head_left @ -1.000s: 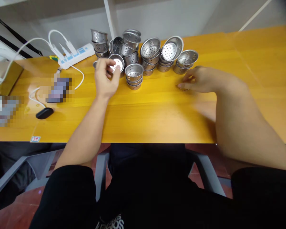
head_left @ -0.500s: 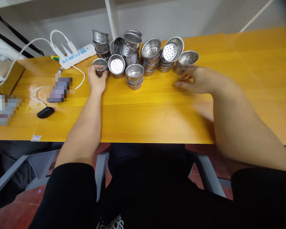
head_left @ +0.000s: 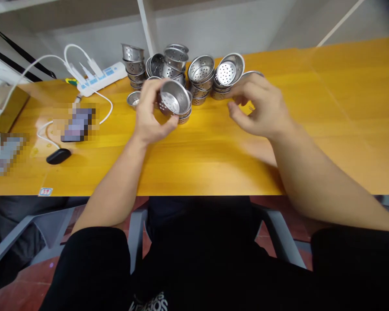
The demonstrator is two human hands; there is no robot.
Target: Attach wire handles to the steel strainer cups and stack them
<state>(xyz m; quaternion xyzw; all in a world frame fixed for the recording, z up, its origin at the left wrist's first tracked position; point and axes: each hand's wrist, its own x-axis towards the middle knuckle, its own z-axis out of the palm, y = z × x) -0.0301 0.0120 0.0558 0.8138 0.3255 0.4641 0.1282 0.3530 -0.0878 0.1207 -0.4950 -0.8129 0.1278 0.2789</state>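
My left hand (head_left: 151,112) grips a small perforated metal cup (head_left: 174,99) between thumb and fingers, lifted and tilted so that its inside faces me. Behind it, a short stack of like cups (head_left: 184,119) is partly hidden. My right hand (head_left: 261,106) is held over the right end of the row, fingers bent and thumb apart, with nothing visible in its grasp. Just behind that hand, the rim of another cup (head_left: 253,73) shows; the rest of it is covered. A single cup (head_left: 133,99) sits left of my left hand.
Stacked perforated cups (head_left: 201,71) line the back of the yellow table (head_left: 194,164), some tilted. At left are a white power strip (head_left: 102,80) with cables, a blurred-out phone (head_left: 78,125) and a black oval object (head_left: 58,156).
My left hand has lifted a cup from the left end of the row and moved right and nearer with it. My right hand has shifted slightly left, its fingers still apart.
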